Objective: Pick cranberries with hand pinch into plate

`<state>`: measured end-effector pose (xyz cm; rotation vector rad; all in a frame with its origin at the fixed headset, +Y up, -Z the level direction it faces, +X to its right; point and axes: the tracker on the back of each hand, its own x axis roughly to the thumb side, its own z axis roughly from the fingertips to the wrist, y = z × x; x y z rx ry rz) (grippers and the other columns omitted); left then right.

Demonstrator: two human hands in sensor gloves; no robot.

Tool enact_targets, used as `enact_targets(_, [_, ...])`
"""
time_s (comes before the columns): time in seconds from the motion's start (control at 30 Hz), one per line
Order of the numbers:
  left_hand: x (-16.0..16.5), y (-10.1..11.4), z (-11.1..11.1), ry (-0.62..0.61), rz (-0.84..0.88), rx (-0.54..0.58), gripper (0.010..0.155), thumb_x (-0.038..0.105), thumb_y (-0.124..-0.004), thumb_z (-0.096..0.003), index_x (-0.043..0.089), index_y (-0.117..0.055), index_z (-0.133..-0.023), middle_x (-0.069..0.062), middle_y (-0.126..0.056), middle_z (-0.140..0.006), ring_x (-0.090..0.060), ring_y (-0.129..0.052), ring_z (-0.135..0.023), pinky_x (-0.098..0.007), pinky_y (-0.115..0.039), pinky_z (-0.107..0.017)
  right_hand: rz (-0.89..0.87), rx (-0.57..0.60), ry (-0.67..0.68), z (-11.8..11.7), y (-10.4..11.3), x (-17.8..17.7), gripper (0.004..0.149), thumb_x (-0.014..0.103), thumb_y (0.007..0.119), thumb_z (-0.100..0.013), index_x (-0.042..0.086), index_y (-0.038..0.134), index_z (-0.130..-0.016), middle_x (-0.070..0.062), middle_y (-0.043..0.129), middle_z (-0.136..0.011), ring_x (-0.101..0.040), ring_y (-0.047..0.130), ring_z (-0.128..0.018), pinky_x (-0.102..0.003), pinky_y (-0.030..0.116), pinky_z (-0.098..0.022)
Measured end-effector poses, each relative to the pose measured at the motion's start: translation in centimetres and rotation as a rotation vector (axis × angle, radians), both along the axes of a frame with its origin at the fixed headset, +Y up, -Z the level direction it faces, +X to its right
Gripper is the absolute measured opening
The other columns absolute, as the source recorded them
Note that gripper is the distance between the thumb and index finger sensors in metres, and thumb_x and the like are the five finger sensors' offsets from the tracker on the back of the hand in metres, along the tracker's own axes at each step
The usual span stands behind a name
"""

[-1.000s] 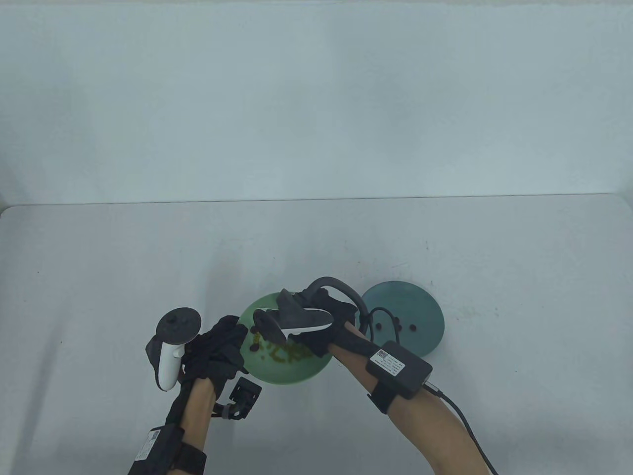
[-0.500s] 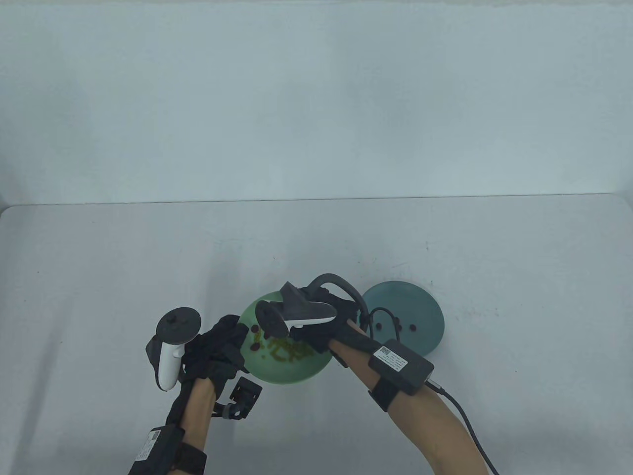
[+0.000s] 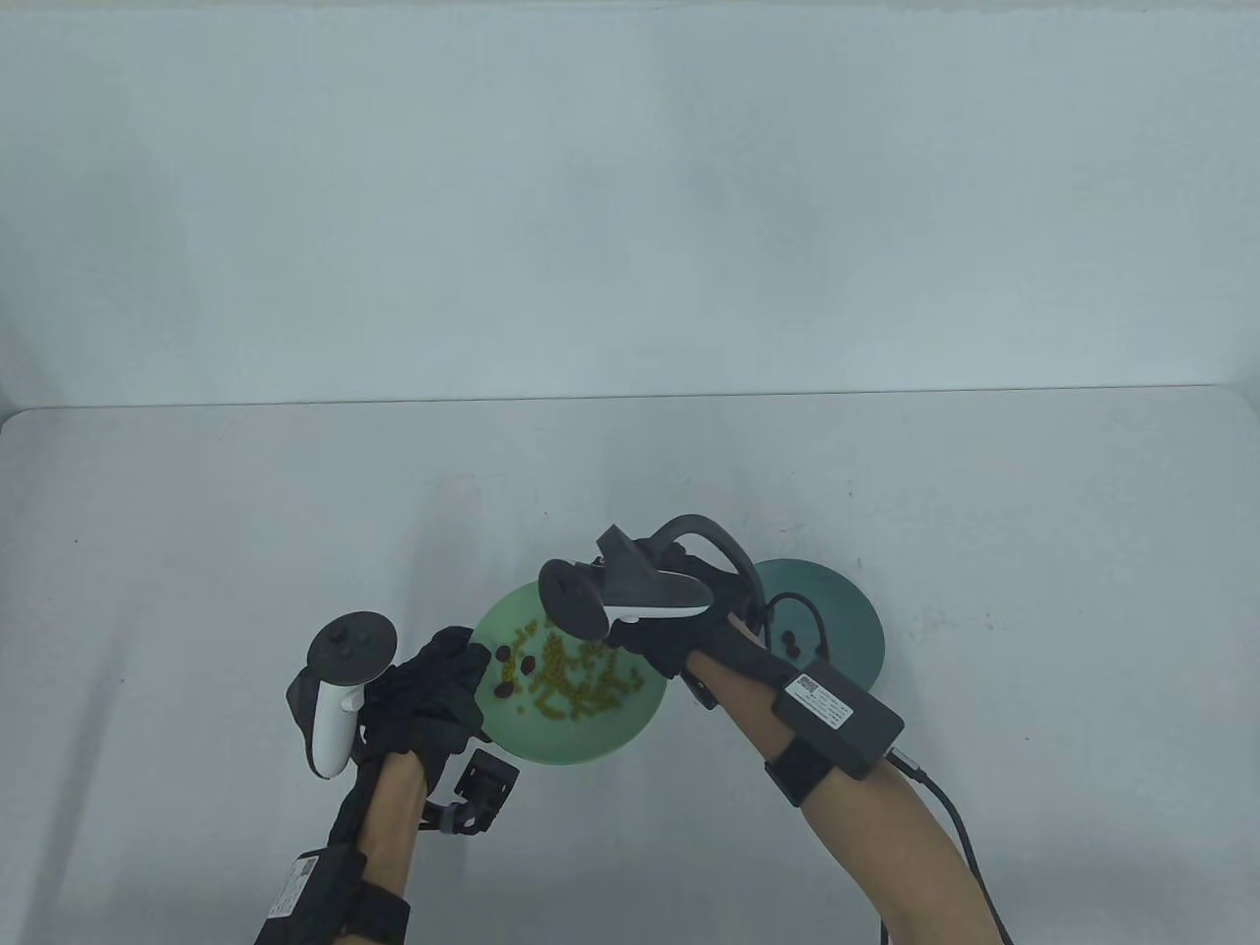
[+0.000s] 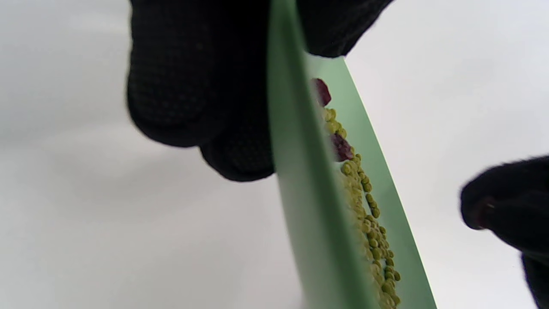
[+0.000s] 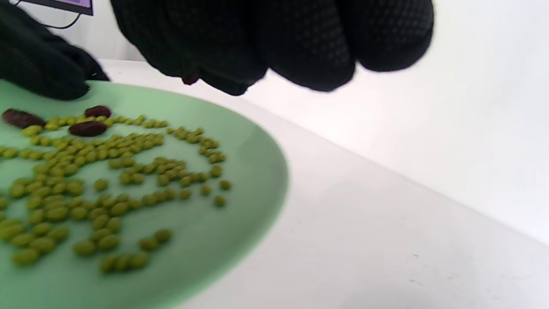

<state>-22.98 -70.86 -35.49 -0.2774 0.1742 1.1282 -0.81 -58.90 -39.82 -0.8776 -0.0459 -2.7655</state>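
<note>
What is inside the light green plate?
The light green plate holds lots of small yellow-green beans and three dark red cranberries near the left hand. The right hand and its tracker cover the plate's far edge, so anything there stays hidden.

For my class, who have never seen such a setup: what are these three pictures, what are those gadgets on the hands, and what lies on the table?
Two human hands in black sensor gloves work here; the white-and-grey gadgets are trackers strapped on. One camera looks down at the table; one sits on each wrist. The left hand grips the rim of the light green round plate, which holds small green beans and dark red cranberries. The right hand pinches something small and dark red, likely a cranberry. A dark teal round plate already holds cranberries.
</note>
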Motion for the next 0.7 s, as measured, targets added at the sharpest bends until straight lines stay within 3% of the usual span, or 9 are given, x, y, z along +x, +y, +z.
enact_targets(0.27, [0.0,0.0,0.0,-0.003,-0.017,0.000,0.047,0.024,-0.067,-0.0598,0.002,-0.063,-0.101,-0.015,-0.090,-0.078,-0.023,-0.110,-0.045,-0.030,-0.096,-0.034,-0.007,0.018,-0.140,-1.2,0.9,6.2,0.046,0.048,0.077,-0.052,0.018,0.085,-0.086,0.015,0.091,-0.042,-0.005,0.095,-0.034,-0.034,0.087,-0.039])
enact_targets(0.5, [0.0,0.0,0.0,0.000,-0.012,0.002,0.047,0.024,-0.067,-0.0598,0.002,-0.063,-0.101,-0.015,-0.090,-0.078,-0.023,-0.110,-0.045,-0.030,-0.096,-0.034,0.015,-0.048,-0.276,-2.3,-2.5,11.8,0.046,0.048,0.077,-0.052,0.018,0.085,-0.086,0.015,0.091,-0.042,-0.005,0.095,-0.034,-0.034,0.087,-0.039])
enact_targets(0.7, [0.0,0.0,0.0,-0.003,-0.019,0.000,0.047,0.024,-0.067,-0.0599,0.002,-0.063,-0.101,-0.015,-0.090,-0.078,-0.023,-0.110,-0.045,-0.030,-0.096,-0.034,0.034,-0.116,-0.343,-2.6,-5.9,14.4,0.046,0.048,0.077,-0.052,0.018,0.085,-0.086,0.015,0.091,-0.042,-0.005,0.095,-0.034,-0.034,0.087,-0.039])
